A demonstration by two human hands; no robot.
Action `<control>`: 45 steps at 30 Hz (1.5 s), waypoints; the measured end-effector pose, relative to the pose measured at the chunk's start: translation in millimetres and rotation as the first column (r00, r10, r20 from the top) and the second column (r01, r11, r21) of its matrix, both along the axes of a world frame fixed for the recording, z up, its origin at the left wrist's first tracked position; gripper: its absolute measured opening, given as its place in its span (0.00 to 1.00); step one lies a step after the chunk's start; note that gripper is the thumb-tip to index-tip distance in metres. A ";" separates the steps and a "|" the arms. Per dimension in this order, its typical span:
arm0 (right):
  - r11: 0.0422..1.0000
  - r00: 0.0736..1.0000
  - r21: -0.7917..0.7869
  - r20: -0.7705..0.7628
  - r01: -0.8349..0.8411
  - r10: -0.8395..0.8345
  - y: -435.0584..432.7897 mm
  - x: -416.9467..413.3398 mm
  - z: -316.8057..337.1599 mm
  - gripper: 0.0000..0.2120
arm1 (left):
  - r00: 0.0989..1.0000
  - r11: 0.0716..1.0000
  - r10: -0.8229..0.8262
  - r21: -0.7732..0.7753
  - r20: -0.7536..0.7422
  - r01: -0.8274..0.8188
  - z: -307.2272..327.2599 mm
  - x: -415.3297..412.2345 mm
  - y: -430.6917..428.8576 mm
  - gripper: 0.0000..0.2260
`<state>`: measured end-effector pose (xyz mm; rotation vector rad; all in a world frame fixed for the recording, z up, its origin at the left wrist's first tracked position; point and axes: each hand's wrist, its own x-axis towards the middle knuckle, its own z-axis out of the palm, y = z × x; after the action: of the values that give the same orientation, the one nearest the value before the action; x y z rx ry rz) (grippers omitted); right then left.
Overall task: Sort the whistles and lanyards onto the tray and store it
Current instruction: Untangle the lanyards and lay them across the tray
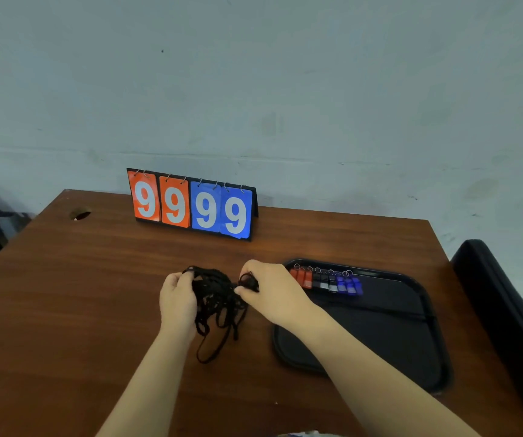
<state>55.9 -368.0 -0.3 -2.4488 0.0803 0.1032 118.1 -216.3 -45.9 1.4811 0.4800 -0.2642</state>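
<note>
A tangled bundle of black lanyards (pixel 217 305) lies on the wooden table in front of me, with loops trailing toward me. My left hand (pixel 176 302) grips the bundle's left side. My right hand (pixel 269 290) pinches a bunch of cord at the bundle's right end. To the right sits a black tray (pixel 389 339). Along its far edge stands a row of whistles (pixel 326 280) with key rings: red ones on the left, black in the middle, blue on the right.
A flip scoreboard (pixel 192 205) showing 9 9 9 9 stands at the back of the table against the wall. A cable hole (pixel 80 213) is at the table's back left. A black chair edge (pixel 506 310) rises on the right.
</note>
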 end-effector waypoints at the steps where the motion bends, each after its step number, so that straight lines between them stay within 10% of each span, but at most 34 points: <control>1: 1.000 1.000 -0.023 0.030 -0.008 0.009 0.7 0.3 -0.8 0.07 | 0.996 0.998 0.045 -0.046 -0.080 -0.049 -2.0 2.9 1.3 0.07; 7: 0.994 0.993 0.100 0.100 0.050 -0.060 -2.0 5.2 -2.5 0.06 | 0.995 0.996 0.057 -0.070 -0.084 -0.063 3.5 11.6 11.7 0.14; 13: 0.977 0.994 0.202 0.070 0.065 -0.081 3.9 10.1 5.2 0.08 | 0.805 0.802 -0.587 0.202 0.087 0.562 34.1 -4.8 -3.4 0.09; 19: 0.939 0.993 0.322 -0.012 0.118 -0.121 3.4 9.4 -0.4 0.10 | 0.724 0.715 -0.688 0.219 0.053 0.663 36.9 0.5 6.9 0.04; 22: 0.797 0.960 0.549 -0.038 0.253 -0.278 4.9 8.9 2.9 0.06 | 0.749 0.680 -0.662 0.412 -0.009 0.606 27.0 0.5 5.2 0.05; 26: 0.575 0.862 0.720 -0.066 0.390 -0.502 -13.5 12.5 15.2 0.05 | 0.959 0.922 -0.280 0.265 -0.047 0.282 5.7 1.8 15.6 0.07; 32: 0.644 0.933 0.708 -0.059 0.289 -0.354 -14.2 10.4 19.0 0.06 | 0.982 0.909 -0.189 0.378 0.001 0.175 7.0 6.6 19.0 0.14; 36: 0.595 0.945 0.754 -0.106 0.280 -0.311 -0.9 13.5 17.4 0.06 | 0.845 0.872 -0.456 0.329 0.281 0.362 36.0 -7.6 -4.7 0.07; 45: 0.812 0.934 0.498 0.012 0.305 -0.358 -7.8 15.2 1.1 0.05 | 0.805 0.821 -0.509 0.452 0.305 0.348 43.3 -12.9 -19.3 0.05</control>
<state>71.0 -375.8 0.8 -1.8914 0.3885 -0.1480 105.2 -235.6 -2.6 1.9647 -0.1864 -0.2154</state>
